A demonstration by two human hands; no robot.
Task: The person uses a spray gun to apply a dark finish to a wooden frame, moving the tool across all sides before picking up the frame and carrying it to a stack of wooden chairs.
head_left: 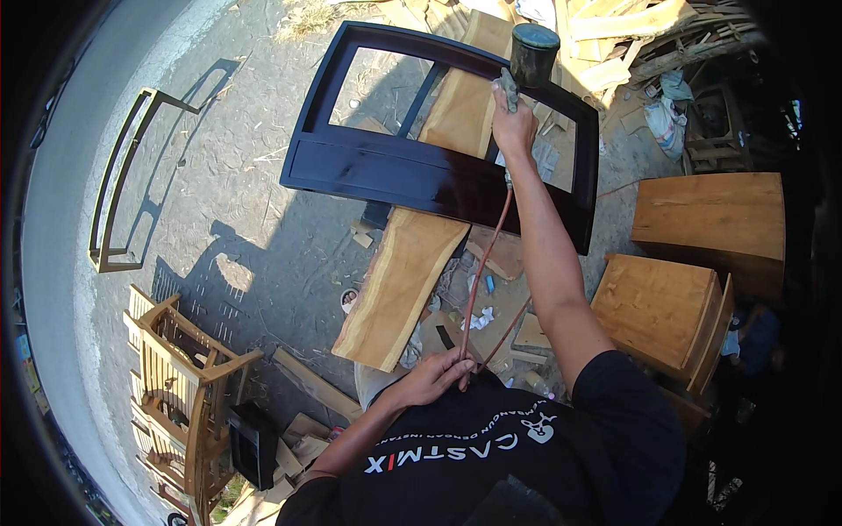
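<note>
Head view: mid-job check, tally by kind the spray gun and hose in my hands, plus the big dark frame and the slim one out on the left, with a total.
Spray gun, in the right hand: 1
Hose, in the left hand: 1
Frames, the dark frame and the slim frame: 2
Total: 4

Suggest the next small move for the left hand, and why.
I'd probably have the left hand raise the reddish hose slightly. It runs down from the spray gun in the right hand and, in this view, crosses the near edge of the dark glossy frame. I can't tell whether it touches, but if that shiny surface is wet, a dragging hose could mark it.
</note>
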